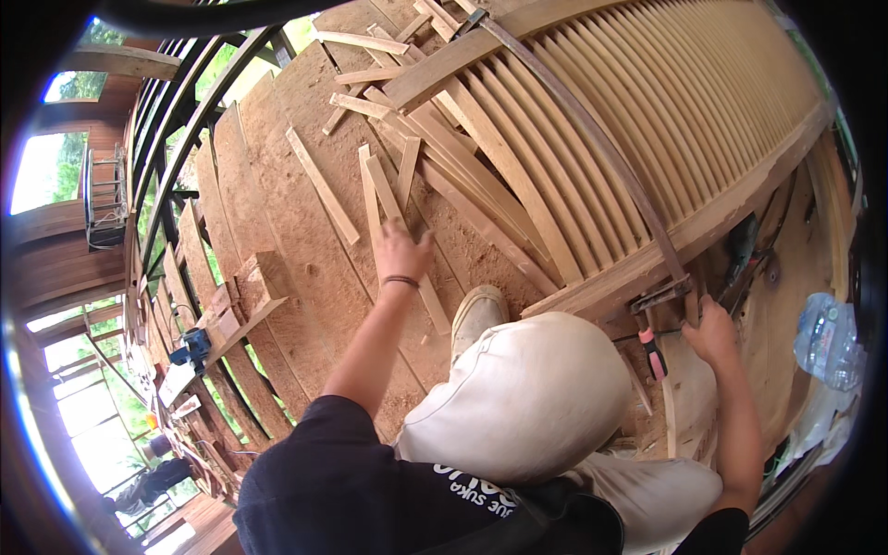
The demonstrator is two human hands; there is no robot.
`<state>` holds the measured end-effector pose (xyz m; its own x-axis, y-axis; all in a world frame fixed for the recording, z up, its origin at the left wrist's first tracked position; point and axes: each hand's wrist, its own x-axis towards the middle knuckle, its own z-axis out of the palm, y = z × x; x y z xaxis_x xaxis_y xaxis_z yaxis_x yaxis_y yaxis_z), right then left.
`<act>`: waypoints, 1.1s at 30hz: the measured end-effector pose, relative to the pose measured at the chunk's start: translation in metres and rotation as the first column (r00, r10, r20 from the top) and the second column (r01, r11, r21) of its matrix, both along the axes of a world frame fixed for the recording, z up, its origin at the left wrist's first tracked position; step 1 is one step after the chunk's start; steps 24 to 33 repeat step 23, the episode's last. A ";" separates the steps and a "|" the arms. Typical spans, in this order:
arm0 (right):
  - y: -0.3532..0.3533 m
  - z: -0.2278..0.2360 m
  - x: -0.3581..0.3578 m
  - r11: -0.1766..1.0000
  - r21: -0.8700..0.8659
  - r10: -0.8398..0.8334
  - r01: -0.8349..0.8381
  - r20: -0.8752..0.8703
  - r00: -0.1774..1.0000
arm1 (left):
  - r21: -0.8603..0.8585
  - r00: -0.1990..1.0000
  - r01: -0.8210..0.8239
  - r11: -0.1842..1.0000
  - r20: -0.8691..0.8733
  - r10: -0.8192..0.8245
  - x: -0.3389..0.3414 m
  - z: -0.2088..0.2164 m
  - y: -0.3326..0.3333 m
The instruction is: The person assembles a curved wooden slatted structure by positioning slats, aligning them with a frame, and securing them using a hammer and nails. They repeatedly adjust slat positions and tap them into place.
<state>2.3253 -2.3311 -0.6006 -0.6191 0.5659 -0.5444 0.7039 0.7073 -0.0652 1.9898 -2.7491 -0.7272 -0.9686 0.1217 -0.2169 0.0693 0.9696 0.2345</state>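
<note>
My left hand (402,253), a dark band at its wrist, reaches down over loose wooden slats (433,305) on the floor. Its thumb stands apart from the fingers, and the fingertips are at the slats. A slatted wooden panel (592,139) lies at the right, with a long bar clamp (592,120) across it. My right hand (712,331) is closed beside the clamp's near end; what it grips, if anything, is unclear. Just left of that hand, a pink-and-black handle (654,357) hangs below the clamp's jaw.
More slats (370,109) lie in a loose pile by the panel's far left corner. Sawdust covers the plank floor (277,176). A wooden block (262,279) and a blue tool (191,350) sit at left. A clear plastic bottle (828,342) lies at far right.
</note>
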 end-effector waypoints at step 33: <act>-0.088 0.114 -0.166 0.798 -0.581 -0.315 -0.158 -0.626 0.714 | 0.998 0.697 -0.064 -0.023 0.029 -0.716 0.001 0.214 0.233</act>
